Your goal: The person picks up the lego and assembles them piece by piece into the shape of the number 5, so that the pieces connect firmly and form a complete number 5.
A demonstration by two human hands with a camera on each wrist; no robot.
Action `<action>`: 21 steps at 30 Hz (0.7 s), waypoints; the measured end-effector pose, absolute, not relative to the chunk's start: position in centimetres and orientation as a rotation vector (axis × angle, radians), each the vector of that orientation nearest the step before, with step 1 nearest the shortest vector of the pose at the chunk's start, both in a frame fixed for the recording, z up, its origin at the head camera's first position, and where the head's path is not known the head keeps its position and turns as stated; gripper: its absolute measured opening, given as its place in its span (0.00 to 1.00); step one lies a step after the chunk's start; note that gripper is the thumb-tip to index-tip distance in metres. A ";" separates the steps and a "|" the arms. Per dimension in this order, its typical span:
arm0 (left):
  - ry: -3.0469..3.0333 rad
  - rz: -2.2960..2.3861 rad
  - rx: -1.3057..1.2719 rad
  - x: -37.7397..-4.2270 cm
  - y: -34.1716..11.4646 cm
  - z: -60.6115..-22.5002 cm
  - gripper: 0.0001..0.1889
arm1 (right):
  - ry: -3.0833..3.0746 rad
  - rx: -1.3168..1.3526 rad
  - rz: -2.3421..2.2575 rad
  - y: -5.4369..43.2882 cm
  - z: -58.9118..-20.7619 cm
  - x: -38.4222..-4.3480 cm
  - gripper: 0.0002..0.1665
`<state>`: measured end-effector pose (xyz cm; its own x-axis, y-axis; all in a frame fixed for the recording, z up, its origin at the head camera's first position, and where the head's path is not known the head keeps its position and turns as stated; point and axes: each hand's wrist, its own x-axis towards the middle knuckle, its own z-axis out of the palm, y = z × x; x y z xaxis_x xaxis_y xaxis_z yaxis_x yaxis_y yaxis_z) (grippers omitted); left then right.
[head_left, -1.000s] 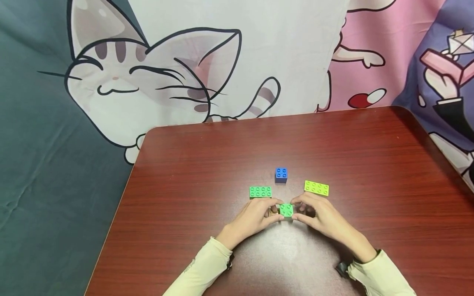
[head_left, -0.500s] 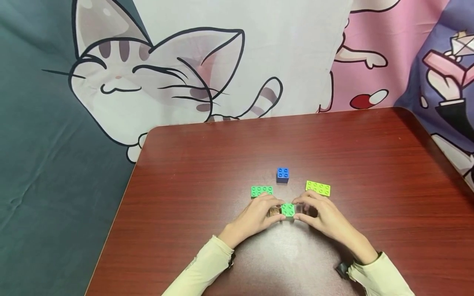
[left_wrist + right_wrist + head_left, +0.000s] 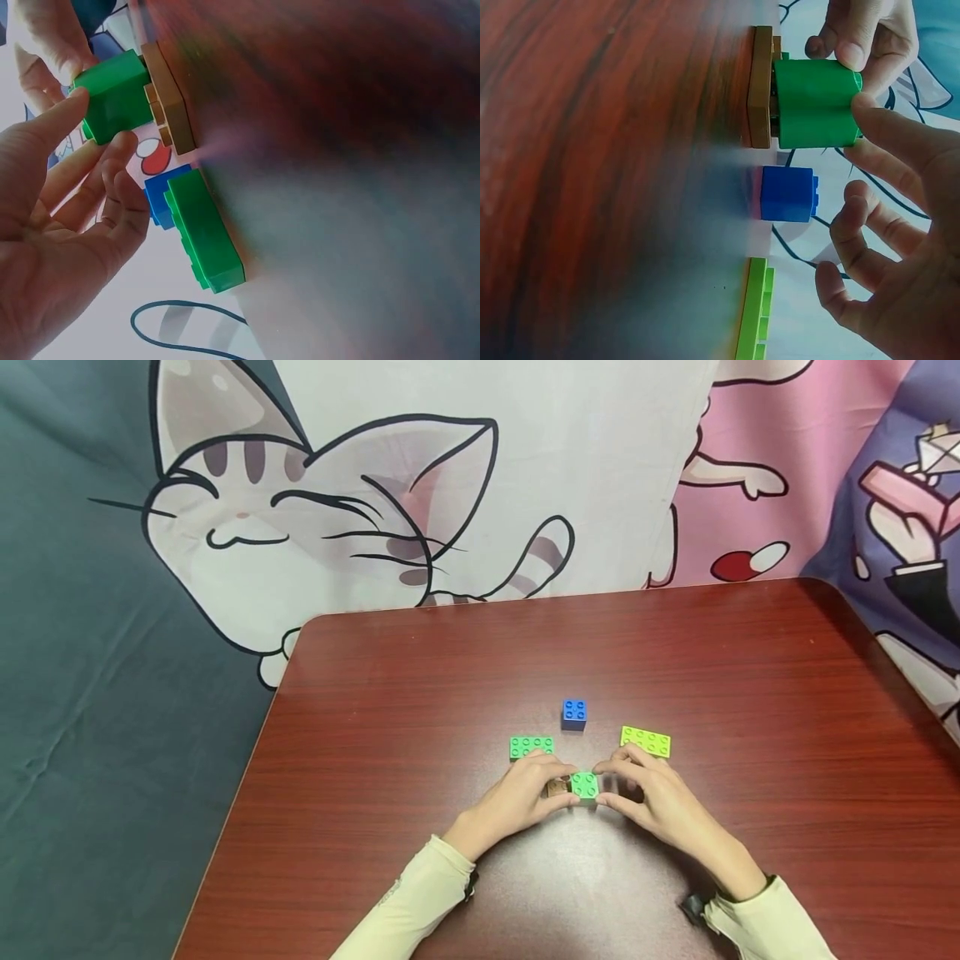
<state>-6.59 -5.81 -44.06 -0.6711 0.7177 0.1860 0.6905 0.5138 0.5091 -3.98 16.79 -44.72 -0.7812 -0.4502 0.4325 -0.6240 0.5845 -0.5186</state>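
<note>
Both hands hold one bright green brick [image 3: 584, 785] with two-by-two studs, from opposite sides. My left hand [image 3: 517, 793] pinches its left side between thumb and forefinger, other fingers loosely bent. On the right side, my right hand [image 3: 656, 793] does likewise. Below the green brick lies a flat brown brick [image 3: 172, 101], its studs partly showing at the left. In the right wrist view a narrow dark gap shows between the green brick and the brown brick [image 3: 760, 90]; whether they are pressed fully together I cannot tell.
A long green brick [image 3: 532, 747] lies just beyond the left hand, partly covered by it. A blue brick [image 3: 573, 715] stands farther back in the middle. Past the right hand lies a flat lime brick [image 3: 646, 742]. The wooden table [image 3: 390, 710] ends before a printed cloth.
The left fingers have shifted slightly, covering more of the long green brick and uncovering some of the brown brick. The whole head view has drifted a little; both hands stay at the green brick.
</note>
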 end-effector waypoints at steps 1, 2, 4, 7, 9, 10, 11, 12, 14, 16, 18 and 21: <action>2.691 0.868 1.248 -6.6 -5.8 -44.1 0.19 | -2.564 0.888 0.979 16.8 -44.7 -4.0 0.19; 2.692 0.860 1.240 -6.6 -5.8 -44.1 0.20 | -2.569 0.891 0.971 16.8 -44.7 -4.0 0.19; 2.694 0.837 1.228 -6.6 -5.6 -44.0 0.20 | -2.573 0.893 0.961 16.9 -44.7 -4.1 0.19; 2.694 0.811 1.217 -6.6 -5.5 -43.9 0.20 | -2.578 0.899 0.954 17.1 -44.7 -4.1 0.19; 2.690 0.808 1.219 -6.6 -5.3 -43.9 0.20 | -2.574 0.901 0.958 17.2 -44.7 -4.1 0.19; 2.689 0.809 1.218 -6.6 -5.3 -43.8 0.20 | -2.570 0.904 0.962 17.3 -44.7 -4.1 0.19; 2.688 0.814 1.216 -6.6 -5.3 -43.8 0.20 | -2.568 0.907 0.964 17.3 -44.7 -4.2 0.19; 2.688 0.817 1.213 -6.6 -5.4 -43.8 0.20 | -2.564 0.912 0.971 17.3 -44.7 -4.2 0.19; 2.687 0.822 1.206 -6.5 -5.4 -43.9 0.20 | -2.562 0.915 0.980 17.2 -44.8 -4.3 0.19; 2.684 0.836 1.200 -6.5 -5.4 -43.9 0.21 | -2.568 0.912 0.981 17.2 -44.9 -4.3 0.19; 2.675 0.858 1.192 -6.4 -5.4 -43.9 0.21 | -2.574 0.908 0.981 17.2 -44.9 -4.3 0.20; 2.662 0.875 1.189 -6.4 -5.4 -43.9 0.21 | -2.578 0.896 0.970 17.2 -45.0 -4.2 0.20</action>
<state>-6.40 -5.37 -43.93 -0.6909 0.7095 0.1388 0.6536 0.5309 0.5394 -4.21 17.18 -44.97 -0.7815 -0.4613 0.4200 -0.6238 0.5907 -0.5119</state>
